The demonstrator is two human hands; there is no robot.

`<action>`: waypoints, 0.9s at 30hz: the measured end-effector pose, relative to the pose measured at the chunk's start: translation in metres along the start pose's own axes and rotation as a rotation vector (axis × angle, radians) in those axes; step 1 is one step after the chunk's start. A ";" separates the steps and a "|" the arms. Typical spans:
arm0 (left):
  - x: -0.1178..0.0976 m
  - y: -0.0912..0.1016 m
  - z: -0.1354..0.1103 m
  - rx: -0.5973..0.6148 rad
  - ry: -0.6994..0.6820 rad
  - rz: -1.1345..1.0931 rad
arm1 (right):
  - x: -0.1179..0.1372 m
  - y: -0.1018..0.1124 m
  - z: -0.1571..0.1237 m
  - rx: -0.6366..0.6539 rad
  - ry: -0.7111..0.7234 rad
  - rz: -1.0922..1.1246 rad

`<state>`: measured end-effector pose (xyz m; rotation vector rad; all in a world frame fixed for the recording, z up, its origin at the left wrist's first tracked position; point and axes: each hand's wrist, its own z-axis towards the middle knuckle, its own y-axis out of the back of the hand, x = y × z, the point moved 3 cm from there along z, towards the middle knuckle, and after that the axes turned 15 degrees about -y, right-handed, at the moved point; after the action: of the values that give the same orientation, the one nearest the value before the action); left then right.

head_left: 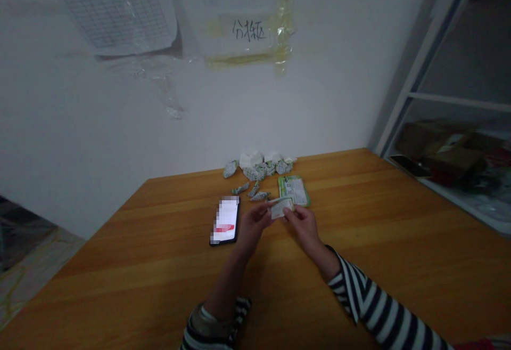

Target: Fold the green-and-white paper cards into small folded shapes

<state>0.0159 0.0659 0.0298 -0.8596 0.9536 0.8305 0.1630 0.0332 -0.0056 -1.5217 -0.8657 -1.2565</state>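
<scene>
1. Right now, pinched in mid-air between both hands: a small green-and-white printed card (280, 208), just above the wooden table (120, 270), at the middle of the view.
2. Left hand (254, 226): closed, with fingertips on the card's left end.
3. Right hand (302, 226): also closed, gripping the card's right end; exact finger placement too small to tell.
4. Best for this hold: light, even pressure from both ends, the card flat and well clear of the table and nearby clutter.
5. At 1 o'clock from the hands, just beyond the card: a larger printed packet (293, 190), flat on the table.
6. At 12 o'clock, farther off: crumpled printed wrappers (255, 171) and crumpled white paper (250, 159).
7. At 9 o'clock, just beside the left hand: a smartphone (224, 220), screen up and pixelated.
</scene>
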 end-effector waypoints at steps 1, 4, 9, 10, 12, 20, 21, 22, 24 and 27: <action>0.000 -0.001 0.000 0.003 -0.004 0.039 | 0.000 0.001 0.000 -0.028 0.001 0.015; 0.002 -0.002 0.000 -0.032 -0.027 0.182 | 0.001 0.001 0.001 -0.070 0.001 0.040; 0.007 0.001 -0.001 -0.189 -0.057 0.317 | 0.003 -0.003 -0.003 -0.073 -0.003 0.073; 0.008 0.002 -0.002 -0.206 -0.054 0.337 | 0.003 -0.004 -0.003 -0.072 -0.006 0.077; 0.008 0.003 -0.003 -0.239 -0.044 0.368 | 0.003 -0.005 -0.004 -0.064 -0.020 0.083; 0.010 0.000 -0.008 -0.315 0.022 0.133 | -0.003 -0.007 -0.005 -0.012 -0.020 0.073; 0.011 -0.001 -0.008 -0.333 0.012 0.104 | -0.002 -0.008 -0.006 0.001 -0.016 0.083; 0.012 -0.002 -0.008 -0.346 0.006 0.065 | -0.002 -0.009 -0.007 0.014 -0.014 0.096; 0.014 -0.005 -0.007 -0.344 0.015 -0.028 | 0.000 -0.011 -0.008 0.035 -0.016 0.124; 0.018 -0.012 -0.007 -0.280 0.047 -0.105 | 0.002 -0.013 -0.009 0.053 -0.022 0.148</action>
<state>0.0299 0.0585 0.0141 -1.1650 0.8369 0.8679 0.1486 0.0281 -0.0004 -1.5303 -0.7797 -1.1035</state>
